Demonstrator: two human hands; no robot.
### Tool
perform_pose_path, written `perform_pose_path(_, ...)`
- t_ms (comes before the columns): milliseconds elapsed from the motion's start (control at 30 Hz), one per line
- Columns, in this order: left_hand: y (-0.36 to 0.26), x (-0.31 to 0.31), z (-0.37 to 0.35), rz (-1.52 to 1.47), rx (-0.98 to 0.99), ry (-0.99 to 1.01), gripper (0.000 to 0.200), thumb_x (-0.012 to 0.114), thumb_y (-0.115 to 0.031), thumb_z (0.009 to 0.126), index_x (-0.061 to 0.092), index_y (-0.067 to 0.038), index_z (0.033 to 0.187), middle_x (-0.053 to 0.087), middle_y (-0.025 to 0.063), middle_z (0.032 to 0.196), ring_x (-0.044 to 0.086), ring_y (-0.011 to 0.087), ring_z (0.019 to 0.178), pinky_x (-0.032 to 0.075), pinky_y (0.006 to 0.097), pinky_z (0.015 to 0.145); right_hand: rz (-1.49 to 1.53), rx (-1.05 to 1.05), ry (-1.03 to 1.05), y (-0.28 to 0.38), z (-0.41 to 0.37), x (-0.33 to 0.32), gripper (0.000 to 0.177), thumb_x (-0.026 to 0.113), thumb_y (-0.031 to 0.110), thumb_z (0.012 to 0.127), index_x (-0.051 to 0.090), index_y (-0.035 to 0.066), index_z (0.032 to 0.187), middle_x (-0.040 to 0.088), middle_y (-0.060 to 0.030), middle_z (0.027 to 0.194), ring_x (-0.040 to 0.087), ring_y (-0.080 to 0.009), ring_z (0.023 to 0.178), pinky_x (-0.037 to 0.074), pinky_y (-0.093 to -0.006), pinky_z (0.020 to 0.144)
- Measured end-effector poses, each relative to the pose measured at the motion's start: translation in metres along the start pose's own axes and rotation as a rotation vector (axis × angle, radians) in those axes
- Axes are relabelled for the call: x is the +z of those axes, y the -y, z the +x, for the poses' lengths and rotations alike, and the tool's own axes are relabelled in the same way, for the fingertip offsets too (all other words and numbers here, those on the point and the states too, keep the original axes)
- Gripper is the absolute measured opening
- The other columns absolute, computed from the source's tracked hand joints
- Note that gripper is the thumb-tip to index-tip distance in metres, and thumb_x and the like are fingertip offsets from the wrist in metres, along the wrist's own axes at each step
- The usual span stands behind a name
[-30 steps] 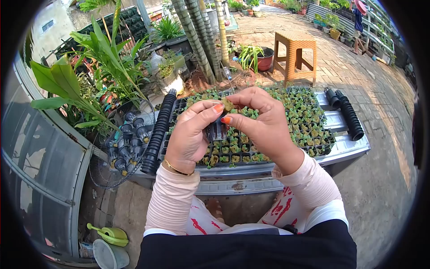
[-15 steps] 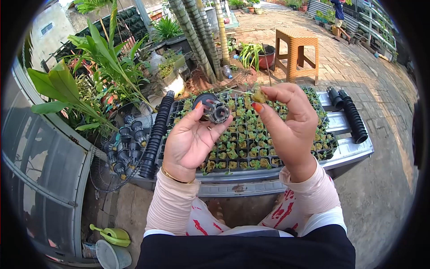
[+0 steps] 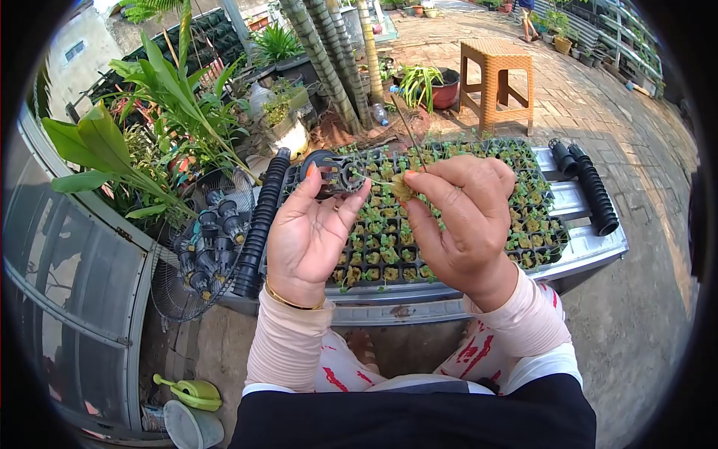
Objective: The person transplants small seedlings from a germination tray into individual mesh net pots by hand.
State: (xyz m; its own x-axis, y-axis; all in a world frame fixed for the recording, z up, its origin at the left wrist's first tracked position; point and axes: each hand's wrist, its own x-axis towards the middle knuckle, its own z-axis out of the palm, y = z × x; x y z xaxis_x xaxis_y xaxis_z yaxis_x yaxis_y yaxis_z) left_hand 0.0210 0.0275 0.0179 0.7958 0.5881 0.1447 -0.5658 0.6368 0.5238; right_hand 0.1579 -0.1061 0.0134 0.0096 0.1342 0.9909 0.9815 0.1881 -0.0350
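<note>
My left hand [image 3: 305, 243] holds a black net pot [image 3: 327, 166] between thumb and fingers, tipped so its slotted end faces right. Pinched in my right hand [image 3: 467, 224] is the yellowish growing plug [image 3: 403, 185] of a seedling, along with a thin brown stick [image 3: 408, 129] that points up and away. The seedling's pale stem [image 3: 376, 182] stretches left from the plug to the slotted end of the pot. Below both hands lies a black seedling tray [image 3: 410, 275], its cells filled with plugs and small green seedlings.
Stacked black net pots lie along the left [image 3: 263, 224] and right [image 3: 593, 196] of the metal table [image 3: 591, 258]. A wire basket [image 3: 155, 288] holds several net pots with plugs. Behind stands a woven stool [image 3: 493, 82]. A person's legs [image 3: 529, 26] show far back.
My right hand has moved left with the plug and stick, bringing the seedling's stem to the net pot. My left hand has shifted slightly left. The distant person has moved left.
</note>
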Motion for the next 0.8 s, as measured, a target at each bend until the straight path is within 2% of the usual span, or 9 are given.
perform_pose_path(233,0.003,0.002,-0.001,0.038,0.023,-0.008,0.019,0.048,-0.013,0.094,0.054,0.002,0.105,0.060,0.0150,0.106,0.057,0.0280,0.103,0.045,0.0458,0.097,0.010,0.002,0.015,-0.001,-0.003,0.003,0.030,0.070,0.003,0.059,0.063,0.006,0.088,0.058,-0.0031,0.084,0.056,-0.0202,0.076,0.032,-0.0344,0.074)
perform_pose_path(400,0.008,0.001,-0.002,0.038,0.032,0.100,0.020,0.048,-0.013,0.094,0.054,0.001,0.107,0.060,0.0139,0.108,0.057,0.0263,0.103,0.045,0.0441,0.097,0.005,0.031,0.026,-0.002,-0.004,0.004,0.030,0.070,0.003,0.060,0.063,0.006,0.088,0.058,-0.0028,0.083,0.057,-0.0203,0.076,0.032,-0.0344,0.075)
perform_pose_path(800,0.021,0.009,-0.001,0.105,0.003,0.132,0.020,0.048,-0.011,0.093,0.054,-0.001,0.109,0.061,0.0130,0.108,0.058,0.0244,0.103,0.046,0.0418,0.095,0.089,0.130,0.037,-0.006,-0.004,0.005,0.026,0.072,0.004,0.061,0.065,0.007,0.086,0.060,-0.0030,0.082,0.056,-0.0194,0.075,0.031,-0.0339,0.073)
